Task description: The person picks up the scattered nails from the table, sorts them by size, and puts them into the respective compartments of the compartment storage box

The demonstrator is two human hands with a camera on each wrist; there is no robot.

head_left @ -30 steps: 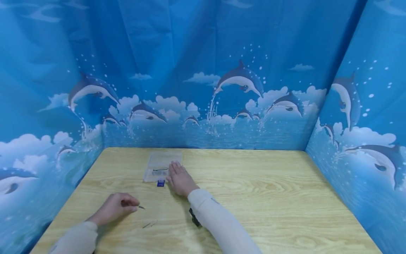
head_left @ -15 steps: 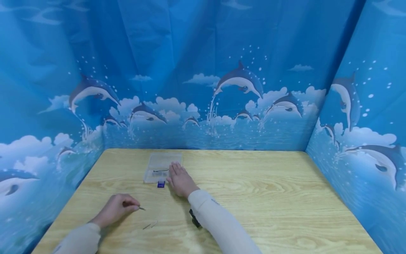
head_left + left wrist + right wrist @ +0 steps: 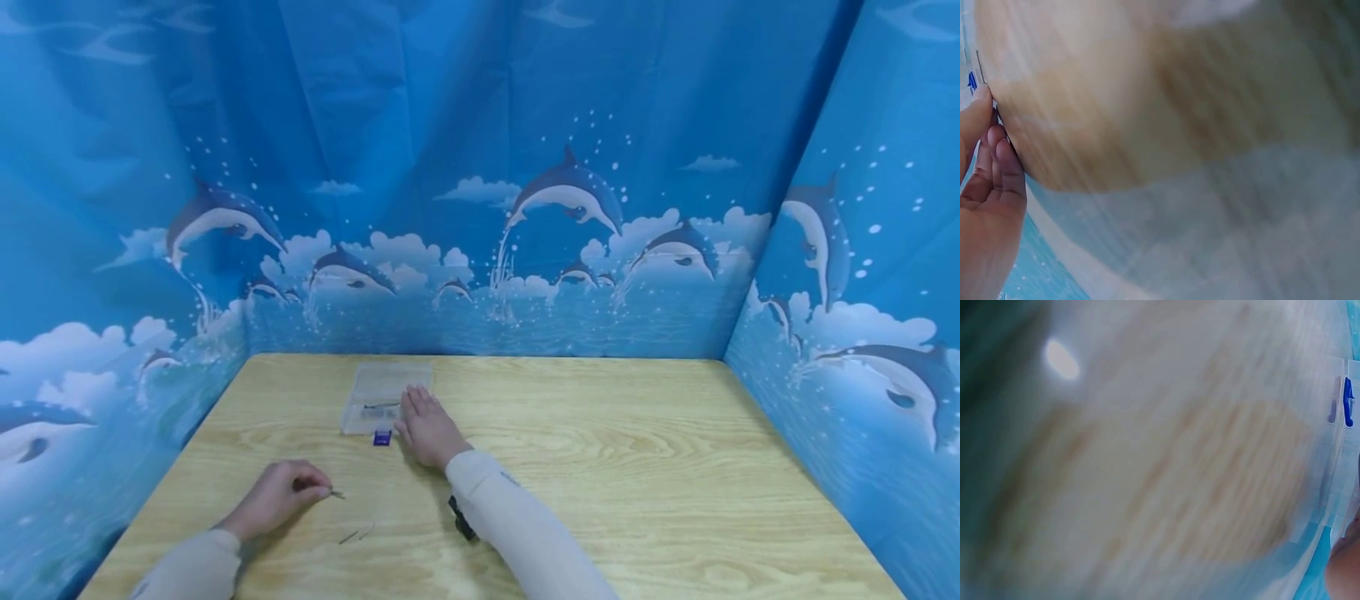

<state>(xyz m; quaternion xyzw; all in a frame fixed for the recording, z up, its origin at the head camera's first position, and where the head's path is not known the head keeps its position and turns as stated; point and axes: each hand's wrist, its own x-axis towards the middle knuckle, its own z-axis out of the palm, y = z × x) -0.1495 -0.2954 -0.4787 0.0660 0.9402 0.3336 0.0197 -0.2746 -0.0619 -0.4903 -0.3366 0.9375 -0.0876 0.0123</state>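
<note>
My left hand is low over the table at the left, pinching a thin dark stick-like piece between thumb and fingers. Its tip seems to fork; the exact kind is too small to tell. In the left wrist view, the thumb presses against the fingers, and the thin piece sticks out past them. My right hand lies with straight fingers on the right edge of an open clear plastic box. A blue clasp sits at the box's front. Another thin dark piece lies across the box.
Two thin pieces, one dark and one paler, lie on the wooden table in front of the left hand. A black object shows beside the right sleeve. Blue dolphin-print curtains stand behind the table and at its sides.
The head view has shifted very slightly. Both hands keep nearly the same place, and the tip of the piece in my left hand looks more forked than before.
</note>
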